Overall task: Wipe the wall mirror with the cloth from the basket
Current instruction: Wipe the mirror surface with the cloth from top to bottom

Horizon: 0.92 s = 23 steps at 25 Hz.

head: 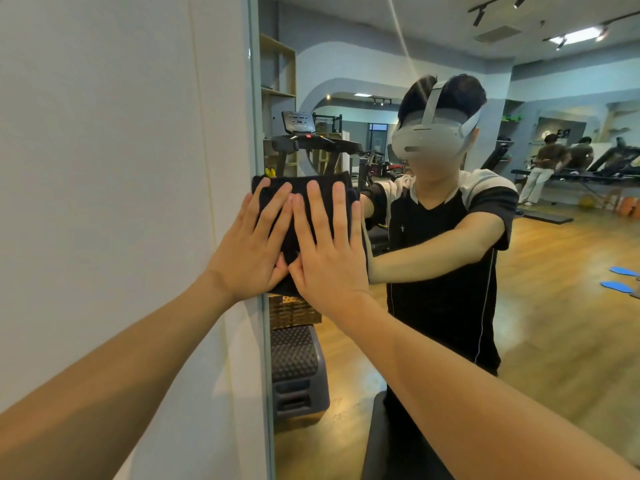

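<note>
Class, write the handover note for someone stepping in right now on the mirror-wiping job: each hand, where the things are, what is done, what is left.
Left hand: open, fingers flat, pressing the dark cloth against the wall mirror.
Right hand: open, fingers spread, pressing the same cloth beside the left hand.
Cloth: folded, flat on the glass at the mirror's left edge, next to the white wall.
Done: cloth fetched and on the glass. The basket is not in view.
Left: wipe across the mirror; how much has already been wiped cannot be told.

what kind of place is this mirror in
Most likely a gym or fitness studio. The wall mirror reflects a treadmill, padded benches and blue mats on a wooden floor, while both hands press a dark cloth to the glass.
</note>
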### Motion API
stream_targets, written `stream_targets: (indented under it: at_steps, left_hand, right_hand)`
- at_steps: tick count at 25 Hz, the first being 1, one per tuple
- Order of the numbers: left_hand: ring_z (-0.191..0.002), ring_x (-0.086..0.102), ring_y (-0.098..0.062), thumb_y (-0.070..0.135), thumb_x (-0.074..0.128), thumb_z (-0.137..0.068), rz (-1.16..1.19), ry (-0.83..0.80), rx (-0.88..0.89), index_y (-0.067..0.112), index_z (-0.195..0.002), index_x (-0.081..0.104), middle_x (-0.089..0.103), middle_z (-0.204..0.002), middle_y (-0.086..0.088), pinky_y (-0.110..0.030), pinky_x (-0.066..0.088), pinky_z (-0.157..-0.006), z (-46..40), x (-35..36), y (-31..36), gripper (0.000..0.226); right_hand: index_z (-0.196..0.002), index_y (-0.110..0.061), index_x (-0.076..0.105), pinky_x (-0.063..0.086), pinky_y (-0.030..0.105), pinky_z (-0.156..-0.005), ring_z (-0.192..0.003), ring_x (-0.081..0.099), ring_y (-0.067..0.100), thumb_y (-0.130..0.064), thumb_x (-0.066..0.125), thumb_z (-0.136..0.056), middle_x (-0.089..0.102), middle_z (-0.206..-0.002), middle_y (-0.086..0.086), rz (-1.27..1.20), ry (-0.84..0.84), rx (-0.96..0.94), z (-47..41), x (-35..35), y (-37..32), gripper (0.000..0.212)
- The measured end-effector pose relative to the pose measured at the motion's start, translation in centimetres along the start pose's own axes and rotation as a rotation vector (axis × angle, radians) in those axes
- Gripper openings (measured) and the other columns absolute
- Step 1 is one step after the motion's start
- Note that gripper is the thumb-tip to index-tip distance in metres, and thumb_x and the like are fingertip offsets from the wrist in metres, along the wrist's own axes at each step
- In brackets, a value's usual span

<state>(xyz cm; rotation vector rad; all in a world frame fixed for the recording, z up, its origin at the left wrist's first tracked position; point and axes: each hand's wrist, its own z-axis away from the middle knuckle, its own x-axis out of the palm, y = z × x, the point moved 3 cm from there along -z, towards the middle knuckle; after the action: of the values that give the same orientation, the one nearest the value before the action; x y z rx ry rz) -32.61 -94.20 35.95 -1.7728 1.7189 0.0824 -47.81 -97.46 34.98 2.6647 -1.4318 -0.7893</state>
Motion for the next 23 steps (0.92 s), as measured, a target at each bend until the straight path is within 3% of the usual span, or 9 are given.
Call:
stream_targets:
  at_steps: [8, 14, 19, 23]
  left_hand:
    - [-0.154, 0.006, -0.052, 0.033, 0.046, -0.098, 0.109, -0.124, -0.066, -0.002, -0.161, 0.014, 0.011, -0.169, -0.022, -0.070, 0.025, -0.118, 5.7, 3.8, 11.1, 0.079]
    - [-0.153, 0.005, -0.054, 0.033, 0.050, -0.096, 0.154, -0.055, -0.047, -0.001, -0.162, 0.007, 0.009, -0.169, -0.023, -0.068, 0.018, -0.120, 1.7, 4.6, 22.2, 0.085]
    - [-0.155, 0.000, -0.050, 0.032, 0.050, -0.097, 0.191, 0.009, -0.074, 0.001, -0.162, 0.008, 0.005, -0.170, -0.020, -0.068, 0.019, -0.122, -5.5, 2.1, 25.9, 0.083]
    - [-0.156, -0.003, -0.046, 0.028, 0.047, -0.097, 0.138, 0.069, -0.061, 0.005, -0.163, 0.000, 0.002, -0.171, -0.018, -0.064, 0.012, -0.125, -11.3, -0.8, 21.9, 0.084]
  right_hand:
    - [-0.163, -0.007, 0.022, 0.019, 0.060, -0.126, -0.156, 0.008, 0.045, -0.034, 0.059, -0.100, 0.013, -0.170, 0.019, 0.043, -0.016, -0.090, 11.9, 1.1, 3.8, 0.078]
    - [-0.163, -0.007, 0.023, 0.017, 0.059, -0.126, -0.156, 0.010, 0.044, -0.026, 0.044, -0.106, 0.016, -0.170, 0.019, 0.114, -0.036, -0.105, 17.9, -2.9, 13.0, 0.064]
    - [-0.159, -0.002, 0.031, 0.026, 0.064, -0.122, -0.154, 0.018, 0.048, -0.019, 0.048, -0.107, 0.024, -0.166, 0.024, 0.117, 0.049, -0.062, 15.5, -6.9, 19.3, 0.057]
    - [-0.159, -0.001, 0.030, 0.022, 0.065, -0.122, -0.154, 0.015, 0.049, -0.015, 0.049, -0.106, 0.022, -0.167, 0.023, 0.053, 0.140, 0.047, 9.1, -8.6, 19.8, 0.058]
